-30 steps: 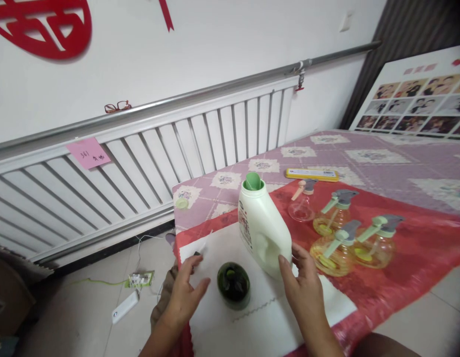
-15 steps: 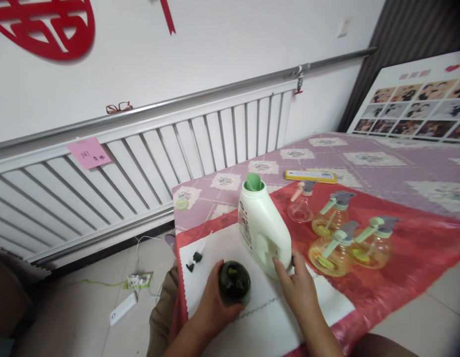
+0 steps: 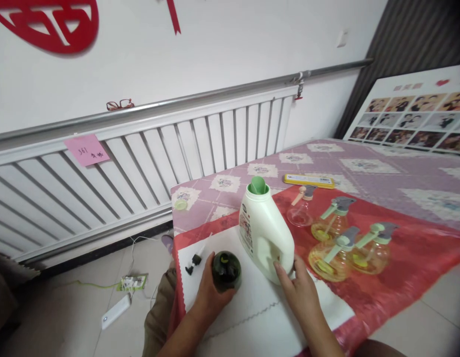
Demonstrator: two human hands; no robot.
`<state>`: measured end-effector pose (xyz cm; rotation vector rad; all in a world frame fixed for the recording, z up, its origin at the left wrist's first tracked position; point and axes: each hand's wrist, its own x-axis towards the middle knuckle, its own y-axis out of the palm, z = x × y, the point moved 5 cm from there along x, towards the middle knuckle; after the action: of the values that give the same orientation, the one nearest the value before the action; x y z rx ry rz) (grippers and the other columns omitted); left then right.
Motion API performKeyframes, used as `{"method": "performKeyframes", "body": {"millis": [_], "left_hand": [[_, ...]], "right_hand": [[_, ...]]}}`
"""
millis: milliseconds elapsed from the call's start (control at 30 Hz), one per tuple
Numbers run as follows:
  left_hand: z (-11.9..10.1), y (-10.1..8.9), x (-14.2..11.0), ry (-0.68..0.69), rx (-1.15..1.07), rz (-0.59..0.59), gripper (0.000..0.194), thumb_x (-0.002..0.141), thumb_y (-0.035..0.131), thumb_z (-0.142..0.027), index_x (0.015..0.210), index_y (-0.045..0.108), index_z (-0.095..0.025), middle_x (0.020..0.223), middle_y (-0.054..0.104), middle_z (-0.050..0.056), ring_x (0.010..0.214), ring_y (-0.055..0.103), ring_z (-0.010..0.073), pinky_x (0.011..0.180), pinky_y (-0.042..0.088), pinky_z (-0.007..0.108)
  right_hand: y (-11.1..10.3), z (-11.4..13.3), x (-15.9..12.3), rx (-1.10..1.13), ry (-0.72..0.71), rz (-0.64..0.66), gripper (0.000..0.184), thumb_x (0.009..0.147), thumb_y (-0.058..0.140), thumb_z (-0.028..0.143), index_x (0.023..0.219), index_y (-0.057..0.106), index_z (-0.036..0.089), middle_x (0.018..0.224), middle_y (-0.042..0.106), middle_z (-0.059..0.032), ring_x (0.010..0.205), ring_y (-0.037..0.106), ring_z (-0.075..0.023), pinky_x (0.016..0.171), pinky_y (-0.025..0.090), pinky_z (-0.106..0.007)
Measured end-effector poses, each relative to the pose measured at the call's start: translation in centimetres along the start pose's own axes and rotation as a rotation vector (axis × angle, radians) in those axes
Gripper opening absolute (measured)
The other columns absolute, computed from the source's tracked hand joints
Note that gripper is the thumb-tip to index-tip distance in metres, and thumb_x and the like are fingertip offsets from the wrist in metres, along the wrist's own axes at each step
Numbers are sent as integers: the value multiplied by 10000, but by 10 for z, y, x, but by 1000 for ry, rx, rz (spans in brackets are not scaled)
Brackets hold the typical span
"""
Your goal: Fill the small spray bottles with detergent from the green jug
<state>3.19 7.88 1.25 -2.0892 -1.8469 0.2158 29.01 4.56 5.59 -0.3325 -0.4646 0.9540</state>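
Observation:
My left hand (image 3: 211,291) is wrapped round a dark green round bottle (image 3: 227,272), seen from above with its top open. My right hand (image 3: 297,285) grips the lower handle side of a pale green detergent jug (image 3: 265,233), thumb at the handle opening and fingers behind it. The jug's cap is off, and a green spout (image 3: 258,185) shows in its neck. Both containers are over a white cloth (image 3: 248,329). To the left of the bottle lies a black pump top (image 3: 195,260) with a thin clear tube.
Several clear spray bottles (image 3: 329,257), some with yellow liquid, stand on the red cover (image 3: 412,238) at right. A yellow-edged flat case (image 3: 309,180) lies behind them. A pale green cap (image 3: 180,205) sits near the table's far left edge, beside the radiator (image 3: 200,148).
The green bottle and my left hand have shifted slightly left, away from the jug. My right hand keeps its grip on the jug. The head view has moved a little.

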Motion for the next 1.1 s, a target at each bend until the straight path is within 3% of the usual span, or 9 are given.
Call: {"method": "performKeyframes", "body": {"millis": [133, 367, 700, 833, 1100], "left_hand": [[5, 2, -1, 12, 20, -4, 1013, 613, 722, -184, 1470, 182, -152, 1533, 339, 163, 1430, 329, 301, 1202, 263, 454], [2, 3, 0, -3, 34, -4, 992, 592, 731, -214, 1446, 233, -123, 1537, 343, 184, 1433, 322, 315, 1207, 253, 451], [-7, 3, -2, 25, 63, -24, 922, 611, 708, -213, 1433, 309, -89, 1516, 392, 203, 1426, 343, 331, 1196, 270, 454], [-10, 2, -1, 34, 48, -23, 917, 607, 712, -207, 1428, 323, -85, 1508, 404, 205, 1424, 350, 331, 1194, 275, 448], [-8, 3, -2, 71, 9, -18, 933, 613, 723, -224, 1444, 304, -162, 1524, 400, 157, 1427, 347, 318, 1188, 280, 461]], "right_hand": [[-3, 4, -1, 18, 36, 6, 572, 782, 514, 588, 1171, 552, 171, 1092, 679, -130, 947, 643, -294, 777, 522, -397], [-10, 25, 18, 100, 26, -32, 597, 724, 603, 593, 1153, 559, 179, 1054, 674, -101, 920, 624, -271, 832, 490, -407], [-15, 58, 32, 131, 116, 8, 481, 650, 663, 541, 973, 659, 186, 821, 748, -54, 743, 686, -261, 637, 533, -343], [-32, 75, 28, 97, 134, 20, 457, 652, 662, 546, 932, 652, 185, 726, 718, -30, 664, 665, -237, 589, 514, -321], [-88, 129, 15, -128, 141, 119, 336, 615, 666, 548, 708, 612, 229, 484, 530, 53, 492, 496, -159, 496, 391, -271]]}}
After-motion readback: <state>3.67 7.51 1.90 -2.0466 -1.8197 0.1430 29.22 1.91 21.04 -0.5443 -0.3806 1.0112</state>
